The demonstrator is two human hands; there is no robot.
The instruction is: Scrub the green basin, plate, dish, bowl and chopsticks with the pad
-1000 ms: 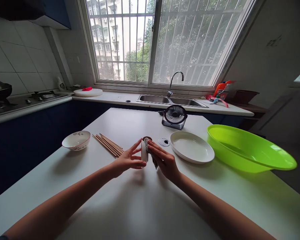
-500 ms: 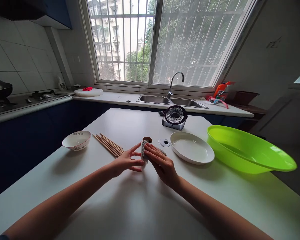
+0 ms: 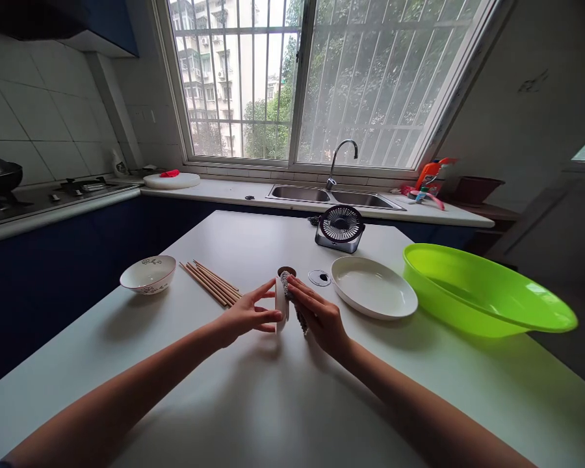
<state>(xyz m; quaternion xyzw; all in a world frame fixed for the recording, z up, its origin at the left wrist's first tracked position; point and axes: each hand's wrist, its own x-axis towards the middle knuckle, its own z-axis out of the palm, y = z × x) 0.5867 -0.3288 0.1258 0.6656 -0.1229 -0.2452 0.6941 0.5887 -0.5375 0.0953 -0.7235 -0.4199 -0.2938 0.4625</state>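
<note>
Left hand pinches a small white cup by thumb and fingertips, tipped on its side just above the counter. It sits mid-counter, well in from every edge. Right hand is closed over a grey scouring pad, fingers pressing it against the cup's open side. Cup looks ceramic, though I can't be sure at this size.

My read on handling:
- Cup is light, stiff, glazed, so slippery and chippable. Grip across rim and base, as the left hand does.
- Pad is soft and springy, so it bunches anywhere.

Around the hands:
- Chopsticks toward the left edge, patterned bowl beyond them.
- White plate and green basin toward the right edge.
- Small fan near the far edge.

No brand or writing is readable. Bottle labels by the sink are too small.
</note>
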